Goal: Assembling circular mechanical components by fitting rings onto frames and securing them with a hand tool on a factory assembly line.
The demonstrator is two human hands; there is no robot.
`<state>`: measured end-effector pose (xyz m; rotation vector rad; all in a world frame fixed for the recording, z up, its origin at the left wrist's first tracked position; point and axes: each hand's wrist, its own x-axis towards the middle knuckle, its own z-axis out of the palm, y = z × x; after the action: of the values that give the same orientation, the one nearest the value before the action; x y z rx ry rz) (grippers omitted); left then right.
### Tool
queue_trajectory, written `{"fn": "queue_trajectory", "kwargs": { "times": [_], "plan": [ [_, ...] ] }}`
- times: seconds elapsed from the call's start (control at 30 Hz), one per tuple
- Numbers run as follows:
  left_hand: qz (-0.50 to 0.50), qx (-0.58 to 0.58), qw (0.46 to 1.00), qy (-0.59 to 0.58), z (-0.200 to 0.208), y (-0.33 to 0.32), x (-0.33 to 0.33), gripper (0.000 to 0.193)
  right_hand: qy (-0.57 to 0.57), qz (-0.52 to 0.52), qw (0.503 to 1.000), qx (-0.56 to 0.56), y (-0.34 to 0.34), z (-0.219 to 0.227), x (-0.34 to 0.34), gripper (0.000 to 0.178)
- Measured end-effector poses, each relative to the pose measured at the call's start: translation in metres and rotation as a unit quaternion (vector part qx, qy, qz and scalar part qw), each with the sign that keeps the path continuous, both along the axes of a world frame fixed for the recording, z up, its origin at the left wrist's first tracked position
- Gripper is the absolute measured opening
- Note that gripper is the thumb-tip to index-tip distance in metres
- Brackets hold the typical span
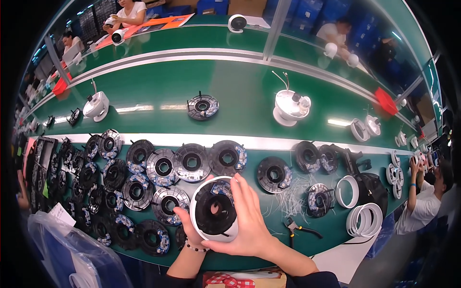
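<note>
Both my hands hold a white camera housing (229, 233) up over the near edge of the bench. A black ring-shaped insert with a round hole (211, 198) faces up inside it, and a bit of blue circuit board shows at its upper right. My left hand (190, 231) grips the lower left side, thumb against the rim and the other fingers mostly hidden behind the housing. Wrapped round the right side and underneath is my right hand (250, 222), fingertips at the upper rim. Black disc modules with blue circuit boards (169, 203) lie beside my left hand.
Diagonal cutters (301, 229) and clipped white ties (293, 197) lie to the right, near white rings (364, 221) and a black bag (372, 192). Beyond, a green conveyor (163, 115) carries a white camera base (291, 106) with wires. A co-worker (425, 201) sits far right.
</note>
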<state>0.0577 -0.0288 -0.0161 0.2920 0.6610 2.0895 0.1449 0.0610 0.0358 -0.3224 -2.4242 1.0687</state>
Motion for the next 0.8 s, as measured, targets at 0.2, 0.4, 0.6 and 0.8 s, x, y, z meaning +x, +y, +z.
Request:
{"fn": "queue_trajectory", "kwargs": {
  "times": [0.2, 0.4, 0.6, 0.8],
  "plan": [
    [-0.010, 0.051, 0.999, -0.003, -0.008, 0.000, -0.004, 0.095, -0.039, -0.041, 0.998, 0.018, -0.001, -0.001, -0.004, 0.118],
    [-0.033, -0.020, 0.999, 0.002, -0.002, -0.004, -0.007, 0.093, -0.057, 0.003, 0.997, 0.044, 0.011, 0.003, -0.001, 0.118],
    [-0.107, 0.008, 0.994, 0.025, 0.004, -0.002, -0.007, 0.086, -0.013, -0.006, 0.999, 0.039, 0.013, -0.005, 0.003, 0.118],
    [-0.155, 0.044, 0.987, -0.016, 0.024, 0.014, -0.006, 0.092, 0.028, 0.003, 0.998, 0.054, 0.023, 0.004, 0.013, 0.119]
  ]
}}
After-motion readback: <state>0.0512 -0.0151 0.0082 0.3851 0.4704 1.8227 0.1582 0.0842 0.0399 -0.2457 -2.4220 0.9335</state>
